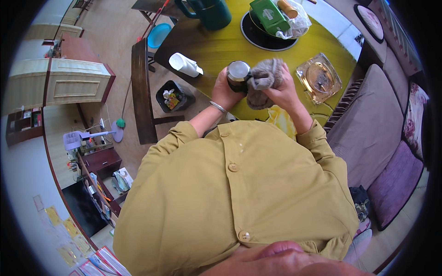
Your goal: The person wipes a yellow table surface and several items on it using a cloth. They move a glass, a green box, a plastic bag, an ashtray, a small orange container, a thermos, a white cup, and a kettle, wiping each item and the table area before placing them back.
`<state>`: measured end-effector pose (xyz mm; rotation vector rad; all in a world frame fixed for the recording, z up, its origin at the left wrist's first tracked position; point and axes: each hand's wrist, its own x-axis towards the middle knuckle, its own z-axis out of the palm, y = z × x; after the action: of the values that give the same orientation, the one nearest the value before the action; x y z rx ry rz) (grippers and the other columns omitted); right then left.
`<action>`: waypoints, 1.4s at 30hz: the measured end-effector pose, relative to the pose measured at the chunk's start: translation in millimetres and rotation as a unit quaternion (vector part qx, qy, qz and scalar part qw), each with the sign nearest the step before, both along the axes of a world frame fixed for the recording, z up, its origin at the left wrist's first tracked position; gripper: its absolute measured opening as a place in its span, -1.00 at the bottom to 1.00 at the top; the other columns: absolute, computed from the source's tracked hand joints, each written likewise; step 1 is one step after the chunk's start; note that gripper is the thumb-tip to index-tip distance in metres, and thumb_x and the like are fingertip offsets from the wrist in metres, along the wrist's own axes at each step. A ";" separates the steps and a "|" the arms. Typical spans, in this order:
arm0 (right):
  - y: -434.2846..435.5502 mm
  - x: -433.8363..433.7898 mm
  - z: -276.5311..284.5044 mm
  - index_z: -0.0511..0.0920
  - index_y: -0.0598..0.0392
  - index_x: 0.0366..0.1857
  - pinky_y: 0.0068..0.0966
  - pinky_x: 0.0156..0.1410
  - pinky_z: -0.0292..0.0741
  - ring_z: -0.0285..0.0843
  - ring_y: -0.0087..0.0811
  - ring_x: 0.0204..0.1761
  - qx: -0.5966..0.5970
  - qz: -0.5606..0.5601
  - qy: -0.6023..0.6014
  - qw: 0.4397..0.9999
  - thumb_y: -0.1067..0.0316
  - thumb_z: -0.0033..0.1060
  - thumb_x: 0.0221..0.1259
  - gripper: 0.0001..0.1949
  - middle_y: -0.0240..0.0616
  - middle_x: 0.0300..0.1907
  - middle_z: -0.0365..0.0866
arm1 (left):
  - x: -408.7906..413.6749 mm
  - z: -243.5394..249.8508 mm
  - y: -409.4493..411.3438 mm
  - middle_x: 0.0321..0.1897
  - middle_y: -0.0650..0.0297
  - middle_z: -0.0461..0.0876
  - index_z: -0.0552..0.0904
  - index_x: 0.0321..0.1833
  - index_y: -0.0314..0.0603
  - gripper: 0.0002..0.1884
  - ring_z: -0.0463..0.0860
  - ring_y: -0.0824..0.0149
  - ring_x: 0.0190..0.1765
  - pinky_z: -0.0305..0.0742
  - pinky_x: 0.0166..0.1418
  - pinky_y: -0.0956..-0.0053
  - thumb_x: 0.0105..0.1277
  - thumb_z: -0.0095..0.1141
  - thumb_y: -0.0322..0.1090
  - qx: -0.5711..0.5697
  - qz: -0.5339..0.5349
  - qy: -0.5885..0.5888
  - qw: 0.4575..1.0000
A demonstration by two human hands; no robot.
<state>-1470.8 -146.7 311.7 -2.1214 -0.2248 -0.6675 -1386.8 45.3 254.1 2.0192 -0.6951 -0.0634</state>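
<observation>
My left hand (226,90) is closed around a dark bottle or flask with a shiny silver top (238,70), held over the near edge of the wooden table (210,45). Bunched in my right hand (286,88) is a grey-brown cloth (264,81), which touches the flask's right side. A roll of white paper or plastic (184,64) lies on the table to the left of my hands. To their right sits a square glass ashtray (319,78) with ash in it. The flask's lower part is hidden by my fingers.
At the table's far side stand a dark green jug (214,15) and a bowl holding a green box (270,15) and a plastic bag (298,26). A black waste bin (175,96) and a wooden bench (141,93) are at the left; a sofa (369,120) is at the right.
</observation>
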 end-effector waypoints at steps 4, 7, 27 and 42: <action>30.9 22.9 15.0 0.66 0.09 -0.24 -0.24 0.15 0.46 0.51 -0.09 0.04 -0.115 -0.057 0.036 0.991 0.13 0.42 -0.18 -0.62 -0.17 -0.17 0.61 | 4.8 -2.9 -7.4 0.03 0.11 0.54 0.45 0.11 -0.13 -0.32 0.54 0.07 0.12 0.44 0.21 0.29 -0.13 0.47 -0.25 0.010 -0.062 -0.079 0.995; 32.2 39.3 13.5 0.66 0.11 -0.28 -0.22 0.03 0.51 0.57 -0.09 -0.07 -0.039 -0.064 0.124 0.989 0.11 0.41 -0.14 -0.65 -0.13 -0.21 0.62 | 12.4 -10.4 -2.8 0.03 0.11 0.55 0.47 0.10 -0.13 -0.35 0.56 0.09 0.09 0.45 0.18 0.32 -0.10 0.48 -0.25 0.085 -0.101 -0.163 0.978; -0.8 -22.4 -163.5 0.52 0.37 0.05 -0.12 0.43 0.11 0.16 0.14 0.35 -0.249 -0.260 0.304 0.882 -0.22 0.27 0.02 -0.25 0.22 0.26 0.31 | -6.6 -14.6 101.8 -0.09 0.19 0.62 0.51 0.07 -0.28 -0.34 0.65 0.30 -0.07 0.57 0.01 0.38 -0.12 0.53 -0.23 -0.066 0.078 0.109 0.989; -25.6 231.5 -145.6 0.55 0.23 0.02 -0.21 0.33 0.36 0.33 -0.03 0.27 -0.182 -0.218 0.379 0.881 0.02 0.41 -0.27 -0.32 0.03 0.20 0.40 | 15.4 -27.5 154.7 0.13 0.16 0.46 0.36 0.26 -0.25 -0.09 0.48 0.25 0.19 0.38 0.29 0.36 -0.22 0.58 -0.26 -0.053 -0.021 0.129 0.990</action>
<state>-1239.3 -172.3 166.1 -2.6543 0.6231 0.0216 -1371.4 200.0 226.6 1.8522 -0.5647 -0.3006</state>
